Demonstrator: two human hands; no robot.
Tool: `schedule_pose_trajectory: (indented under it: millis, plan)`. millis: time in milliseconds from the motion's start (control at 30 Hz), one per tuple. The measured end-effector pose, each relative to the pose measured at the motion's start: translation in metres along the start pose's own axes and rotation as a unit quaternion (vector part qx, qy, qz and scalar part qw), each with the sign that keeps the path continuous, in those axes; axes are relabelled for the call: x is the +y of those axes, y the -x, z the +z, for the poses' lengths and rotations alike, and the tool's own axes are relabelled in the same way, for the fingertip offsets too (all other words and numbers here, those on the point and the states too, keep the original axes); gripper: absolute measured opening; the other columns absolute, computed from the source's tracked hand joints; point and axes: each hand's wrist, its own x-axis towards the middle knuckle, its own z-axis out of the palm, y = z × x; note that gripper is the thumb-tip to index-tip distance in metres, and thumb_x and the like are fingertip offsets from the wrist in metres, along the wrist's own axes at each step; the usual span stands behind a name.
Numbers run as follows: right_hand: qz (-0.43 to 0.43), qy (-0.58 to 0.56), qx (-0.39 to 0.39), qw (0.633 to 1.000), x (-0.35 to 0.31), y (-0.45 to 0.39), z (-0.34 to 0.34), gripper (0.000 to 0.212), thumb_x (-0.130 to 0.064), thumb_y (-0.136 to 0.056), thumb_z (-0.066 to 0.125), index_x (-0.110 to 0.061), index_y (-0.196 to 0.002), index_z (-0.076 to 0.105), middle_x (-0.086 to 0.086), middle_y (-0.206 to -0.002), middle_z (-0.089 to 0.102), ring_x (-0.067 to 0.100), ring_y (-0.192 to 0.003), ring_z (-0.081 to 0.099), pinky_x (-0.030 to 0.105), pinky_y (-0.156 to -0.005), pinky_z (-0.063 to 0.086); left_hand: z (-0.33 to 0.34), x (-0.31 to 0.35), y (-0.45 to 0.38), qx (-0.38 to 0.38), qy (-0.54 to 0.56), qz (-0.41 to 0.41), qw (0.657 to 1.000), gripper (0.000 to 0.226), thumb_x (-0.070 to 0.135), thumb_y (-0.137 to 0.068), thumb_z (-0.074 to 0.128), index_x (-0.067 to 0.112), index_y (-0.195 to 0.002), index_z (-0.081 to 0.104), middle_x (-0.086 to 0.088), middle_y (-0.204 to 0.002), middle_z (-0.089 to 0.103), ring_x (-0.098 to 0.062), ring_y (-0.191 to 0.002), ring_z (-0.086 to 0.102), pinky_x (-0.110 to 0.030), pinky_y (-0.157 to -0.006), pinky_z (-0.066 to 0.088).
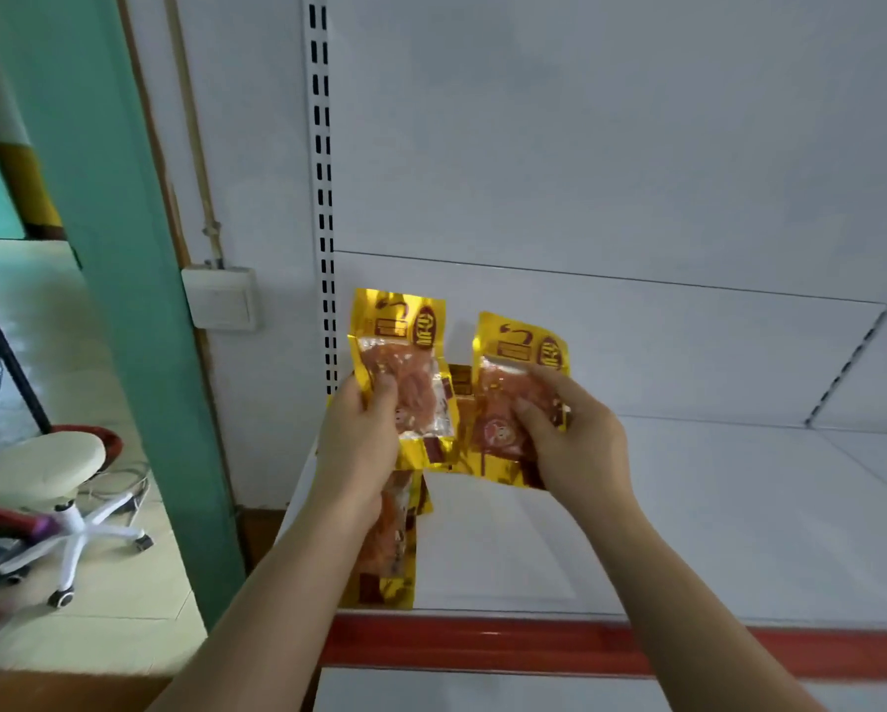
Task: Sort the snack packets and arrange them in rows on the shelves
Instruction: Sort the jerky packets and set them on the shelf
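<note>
At the centre of the frame, both hands are raised over the white shelf (688, 506), each gripping one gold snack packet. The left hand (362, 434) curls its fingers round the lower left edge of the left packet (403, 372), thumb pressed on the clear window that shows orange-pink food inside; that packet stands upright with its printed gold header on top. The right hand (570, 439) pinches the right packet (516, 388) from its right side, thumb across the front, and this packet also stands upright, tilted slightly, just beside the first. Between and behind the two, part of a third gold packet (462, 403) shows, how it rests being unclear. Lower down, partly hidden by the left forearm, another gold packet (392, 552) lies flat on the shelf near its front left corner. A red strip (482, 642) runs along the shelf's front edge. Upward stands a slotted upright (322, 197) against the white back panel. Toward the left of the frame are a wall switch box (220, 298), a green pillar (138, 249) and a wheeled stool (41, 470) on the floor.
</note>
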Motion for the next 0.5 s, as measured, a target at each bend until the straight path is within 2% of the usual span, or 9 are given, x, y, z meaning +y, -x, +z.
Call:
schedule_pose_trajectory:
  millis: [67,133,200,300,400,500]
  plan:
    - [0.027,0.022,-0.013,0.999,0.009,-0.005,-0.006,0.038,-0.024,-0.095,0.066,-0.035,-0.131,0.063,-0.012,-0.102,0.061,0.01,-0.093,0.057,0.004,-0.063,0.037,-0.009,-0.002,-0.004,0.012,0.02,-0.021,1.0,0.024,0.042,-0.103,0.053,0.025,-0.099,0.07,-0.007,-0.102,0.074,-0.033,-0.098,0.071,-0.061,-0.09,0.058]
    - [0.024,0.05,-0.059,0.997,0.011,-0.003,0.001,0.04,-0.024,-0.096,0.064,-0.032,-0.135,0.061,-0.007,-0.107,0.062,0.012,-0.098,0.057,0.01,-0.07,0.036,-0.014,-0.004,-0.005,0.012,0.036,-0.039,0.998,0.024,0.041,-0.101,0.056,0.027,-0.09,0.072,-0.01,-0.101,0.076,-0.038,-0.098,0.072,-0.067,-0.089,0.057]
    - [-0.008,0.115,-0.121,0.986,0.014,0.003,0.016,0.043,-0.027,-0.099,0.059,-0.029,-0.141,0.055,-0.001,-0.12,0.062,0.019,-0.112,0.057,0.018,-0.083,0.036,-0.015,-0.006,-0.003,0.0,0.027,-0.045,0.999,0.024,0.039,-0.101,0.057,0.026,-0.089,0.073,-0.013,-0.101,0.076,-0.041,-0.098,0.073,-0.067,-0.089,0.057]
    - [-0.043,0.315,-0.186,0.93,0.024,0.012,0.036,0.045,-0.046,-0.104,0.038,-0.035,-0.148,0.038,0.006,-0.138,0.049,0.029,-0.131,0.04,0.039,-0.103,0.037,-0.014,-0.006,0.003,-0.012,0.025,-0.054,0.998,0.021,0.034,-0.104,0.059,0.022,-0.094,0.074,-0.009,-0.098,0.078,-0.033,-0.091,0.076,-0.064,-0.085,0.06]
    - [-0.029,0.335,-0.229,0.913,0.028,0.013,0.036,0.05,-0.054,-0.105,0.024,-0.038,-0.152,0.026,0.006,-0.153,0.033,0.029,-0.144,0.022,0.047,-0.114,0.027,-0.015,-0.01,0.006,-0.013,0.009,-0.056,0.998,0.021,0.032,-0.105,0.059,0.017,-0.099,0.074,-0.007,-0.096,0.079,-0.03,-0.087,0.077,-0.062,-0.082,0.061]
    - [-0.043,0.343,-0.236,0.908,0.028,0.015,0.034,0.053,-0.056,-0.104,0.023,-0.037,-0.154,0.024,0.007,-0.157,0.027,0.03,-0.146,0.019,0.049,-0.117,0.024,-0.015,-0.011,0.008,-0.006,-0.004,-0.047,0.999,0.02,0.03,-0.105,0.059,0.017,-0.099,0.074,-0.007,-0.096,0.079,-0.029,-0.086,0.077,-0.062,-0.08,0.061]
